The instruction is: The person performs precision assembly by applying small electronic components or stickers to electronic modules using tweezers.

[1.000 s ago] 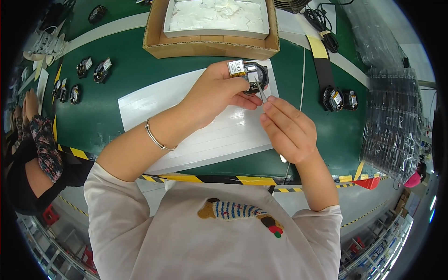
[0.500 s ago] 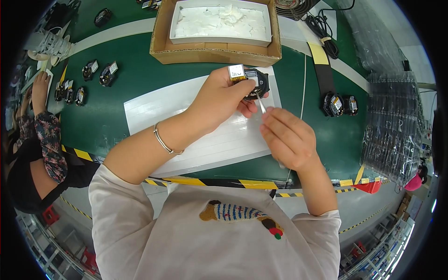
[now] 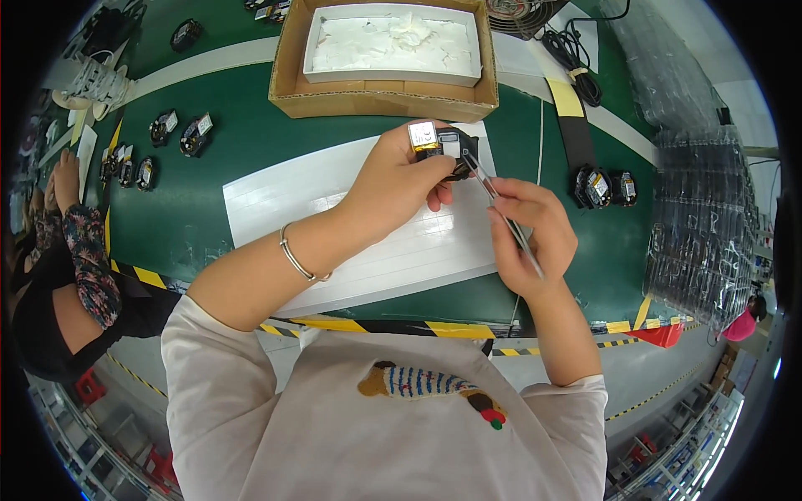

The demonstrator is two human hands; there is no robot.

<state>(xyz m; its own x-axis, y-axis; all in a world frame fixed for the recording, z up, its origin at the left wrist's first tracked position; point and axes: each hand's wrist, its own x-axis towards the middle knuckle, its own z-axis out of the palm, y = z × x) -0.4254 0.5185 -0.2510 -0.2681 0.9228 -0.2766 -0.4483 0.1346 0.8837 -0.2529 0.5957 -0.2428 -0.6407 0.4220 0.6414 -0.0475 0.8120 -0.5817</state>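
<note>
My left hand grips a small black round electronic device above a white sheet. A silver battery pack with a white label sticks out at the device's left side. Between the fingers of my right hand is a pair of metal tweezers, slanting up and left. Their tips reach the right part of the device; whether they touch or pinch anything is too small to tell. My left thumb covers part of the device's face.
Beyond my hands stands a cardboard box holding a white tray. Similar devices sit at left and right. Clear plastic trays are stacked at far right. A co-worker's arm rests at far left.
My right hand has turned, so the tweezers now show along their length. Their tips have moved up to the device's right part. My left hand has shifted slightly left with the device.
</note>
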